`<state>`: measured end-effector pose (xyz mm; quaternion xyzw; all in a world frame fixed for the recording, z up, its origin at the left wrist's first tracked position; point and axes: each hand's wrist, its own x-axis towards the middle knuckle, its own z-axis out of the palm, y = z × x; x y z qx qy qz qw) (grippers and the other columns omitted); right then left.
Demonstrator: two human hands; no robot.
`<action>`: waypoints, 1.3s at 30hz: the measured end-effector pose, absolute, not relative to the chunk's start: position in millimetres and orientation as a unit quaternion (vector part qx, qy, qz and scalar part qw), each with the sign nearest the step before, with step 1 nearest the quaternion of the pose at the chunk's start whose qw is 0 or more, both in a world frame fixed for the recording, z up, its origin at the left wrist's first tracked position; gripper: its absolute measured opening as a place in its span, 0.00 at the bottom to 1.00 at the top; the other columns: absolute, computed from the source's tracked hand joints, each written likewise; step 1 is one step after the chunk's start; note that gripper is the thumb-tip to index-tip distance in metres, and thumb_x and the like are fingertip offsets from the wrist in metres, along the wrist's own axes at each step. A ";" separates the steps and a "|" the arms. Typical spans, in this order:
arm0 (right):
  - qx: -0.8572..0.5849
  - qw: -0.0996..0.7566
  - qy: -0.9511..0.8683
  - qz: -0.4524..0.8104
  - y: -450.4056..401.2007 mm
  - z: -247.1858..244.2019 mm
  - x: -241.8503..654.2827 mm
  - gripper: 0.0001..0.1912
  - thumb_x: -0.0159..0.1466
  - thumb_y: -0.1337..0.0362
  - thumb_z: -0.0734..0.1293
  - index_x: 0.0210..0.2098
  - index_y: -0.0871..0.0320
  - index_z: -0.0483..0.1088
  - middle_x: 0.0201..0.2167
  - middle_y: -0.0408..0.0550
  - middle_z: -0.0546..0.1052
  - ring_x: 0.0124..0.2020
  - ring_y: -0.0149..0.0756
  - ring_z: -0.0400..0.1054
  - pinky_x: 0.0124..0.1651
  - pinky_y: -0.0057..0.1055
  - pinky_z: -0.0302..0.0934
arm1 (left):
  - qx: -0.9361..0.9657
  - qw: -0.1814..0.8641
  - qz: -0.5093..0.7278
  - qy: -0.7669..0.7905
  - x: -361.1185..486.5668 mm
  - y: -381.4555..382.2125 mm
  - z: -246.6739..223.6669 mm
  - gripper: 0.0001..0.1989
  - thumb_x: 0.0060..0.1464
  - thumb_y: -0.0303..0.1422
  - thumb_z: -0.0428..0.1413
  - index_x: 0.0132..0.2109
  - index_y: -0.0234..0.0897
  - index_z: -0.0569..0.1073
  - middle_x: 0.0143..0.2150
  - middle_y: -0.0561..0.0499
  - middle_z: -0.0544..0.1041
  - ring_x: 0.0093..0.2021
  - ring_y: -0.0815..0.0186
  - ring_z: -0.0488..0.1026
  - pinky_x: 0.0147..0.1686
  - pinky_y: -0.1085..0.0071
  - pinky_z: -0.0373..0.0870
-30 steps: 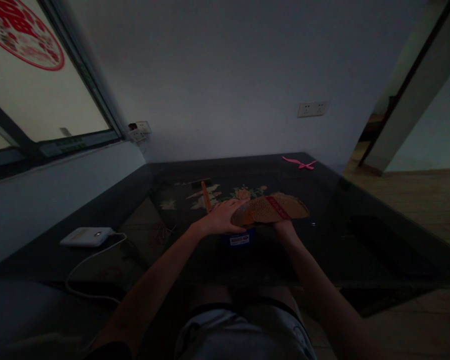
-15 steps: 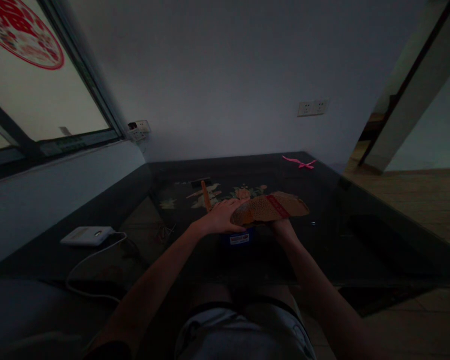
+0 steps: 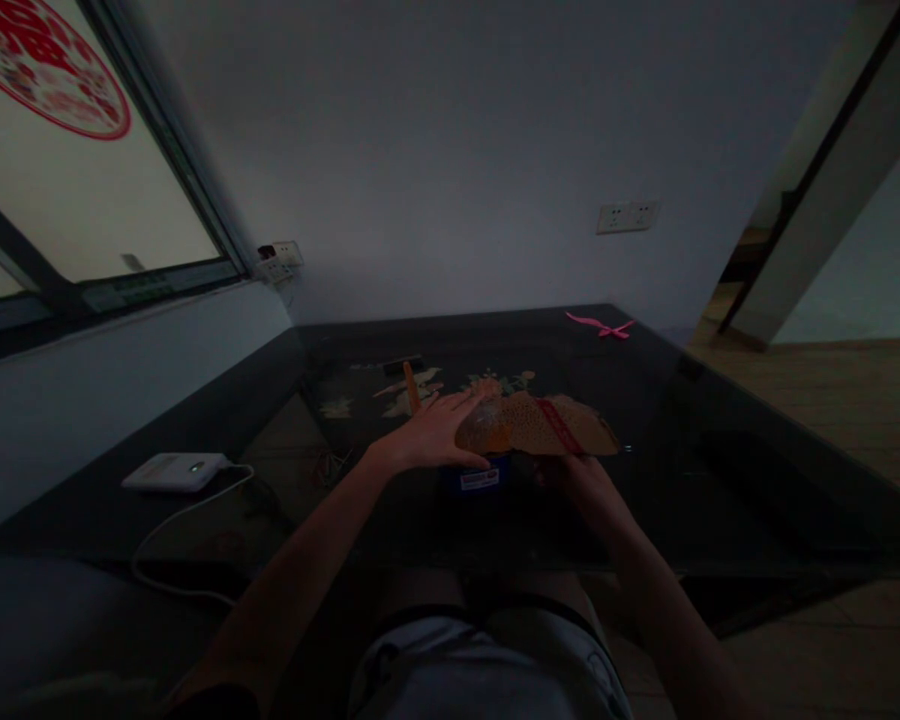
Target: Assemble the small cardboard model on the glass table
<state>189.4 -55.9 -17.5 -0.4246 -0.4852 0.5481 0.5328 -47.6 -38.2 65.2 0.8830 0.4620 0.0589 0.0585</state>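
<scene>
A tan, dark-spotted flat piece (image 3: 525, 424) with a red band lies level above a blue box (image 3: 484, 474) that has a white label. At its left end is my left hand (image 3: 436, 432), thumb and fingers spread around the edge. The right part of the piece rests over my right hand (image 3: 576, 478), whose fingers are partly hidden beneath it and look closed on it. An orange-brown stick (image 3: 412, 388) stands up just behind my left hand; its lower end is hidden.
On the dark glossy table (image 3: 450, 335), a white power bank (image 3: 176, 472) with a cable lies at the left. A pink ribbon (image 3: 613, 331) is at the back right. A dark flat object (image 3: 780, 490) lies at the right.
My left hand has opened wider and shifted slightly left. My right hand has moved slightly right and down. The spotted piece has tilted, showing more of its top face.
</scene>
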 end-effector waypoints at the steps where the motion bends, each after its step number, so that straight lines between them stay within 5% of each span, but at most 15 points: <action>1: -0.423 0.528 -0.484 0.556 -61.1 -17.5 191.4 0.08 0.54 0.59 0.67 0.28 0.58 0.71 0.21 0.47 0.75 0.20 0.33 0.67 0.24 0.30 0.62 | 0.882 0.061 0.052 0.464 -50.6 -38.3 66.3 0.55 0.41 0.60 0.52 0.67 0.34 0.42 0.67 0.36 0.47 0.66 0.51 0.45 0.62 0.56 0.39; 6: -0.411 0.509 -0.475 0.588 -81.6 -8.7 192.3 0.14 0.46 0.60 0.75 0.29 0.61 0.72 0.25 0.46 0.75 0.24 0.32 0.68 0.26 0.27 0.62 | 0.878 0.085 0.041 0.470 -60.5 -41.1 71.8 0.54 0.40 0.58 0.55 0.66 0.33 0.44 0.67 0.37 0.48 0.66 0.51 0.45 0.61 0.58 0.42; 11: -0.372 0.578 -0.396 0.610 -79.7 5.7 184.2 0.14 0.52 0.55 0.71 0.24 0.60 0.69 0.20 0.44 0.73 0.19 0.28 0.65 0.21 0.25 0.59 | 0.874 0.113 0.079 0.466 -59.5 -46.3 78.6 0.48 0.44 0.54 0.55 0.66 0.33 0.48 0.65 0.38 0.54 0.64 0.51 0.52 0.60 0.60 0.47; 20: -0.323 0.630 -0.304 0.637 -55.6 12.4 183.5 0.05 0.48 0.68 0.69 0.18 0.61 0.68 0.17 0.44 0.72 0.18 0.27 0.63 0.19 0.24 0.57 | 0.814 0.216 0.252 0.477 -88.8 -27.0 75.9 0.29 0.58 0.45 0.45 0.63 0.38 0.56 0.63 0.43 0.61 0.61 0.58 0.59 0.58 0.60 0.56; 29: -0.318 0.645 -0.276 0.638 -50.1 10.8 187.5 0.04 0.48 0.68 0.67 0.18 0.60 0.68 0.18 0.43 0.71 0.19 0.27 0.62 0.19 0.25 0.55 | 0.736 0.272 0.341 0.518 -115.3 -27.0 51.0 0.26 0.57 0.44 0.45 0.58 0.33 0.64 0.58 0.41 0.67 0.55 0.59 0.66 0.55 0.63 0.61; 39: -0.335 0.608 -0.352 0.628 -53.1 14.6 183.9 0.06 0.49 0.67 0.68 0.18 0.60 0.67 0.16 0.43 0.70 0.16 0.27 0.61 0.19 0.27 0.53 | 0.654 0.425 0.342 0.524 -110.6 -30.3 43.8 0.28 0.50 0.39 0.56 0.56 0.30 0.64 0.44 0.39 0.77 0.42 0.57 0.75 0.41 0.63 0.69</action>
